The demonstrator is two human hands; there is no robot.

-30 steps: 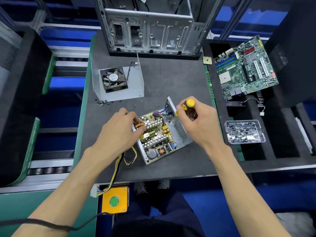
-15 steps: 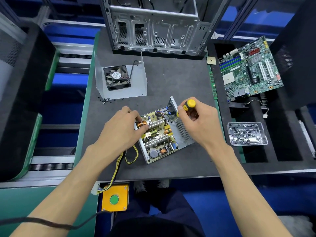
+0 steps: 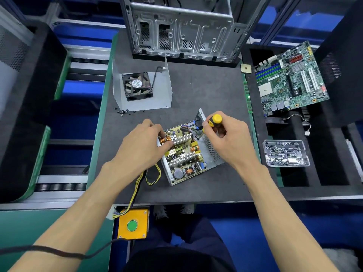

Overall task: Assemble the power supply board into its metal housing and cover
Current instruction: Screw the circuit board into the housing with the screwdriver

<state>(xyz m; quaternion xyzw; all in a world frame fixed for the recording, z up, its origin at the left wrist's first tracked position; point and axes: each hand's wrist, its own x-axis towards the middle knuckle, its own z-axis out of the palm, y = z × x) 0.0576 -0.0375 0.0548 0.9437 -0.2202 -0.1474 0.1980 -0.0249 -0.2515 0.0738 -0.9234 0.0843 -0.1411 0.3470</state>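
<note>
Mid-worktop point(image 3: 206, 91): power supply board point(image 3: 181, 152) sits in its metal housing point(image 3: 213, 153). My left hand point(image 3: 142, 148) presses the board's near-left corner to pin it — my right hand point(image 3: 228, 138) grips the screwdriver point(image 3: 214, 120) upright over the far corner, likely seating a screw. Cover point(image 3: 161, 93) waits behind.

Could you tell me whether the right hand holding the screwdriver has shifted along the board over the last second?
No. The right hand keeps the screwdriver at the same far corner of the metal housing.
</note>
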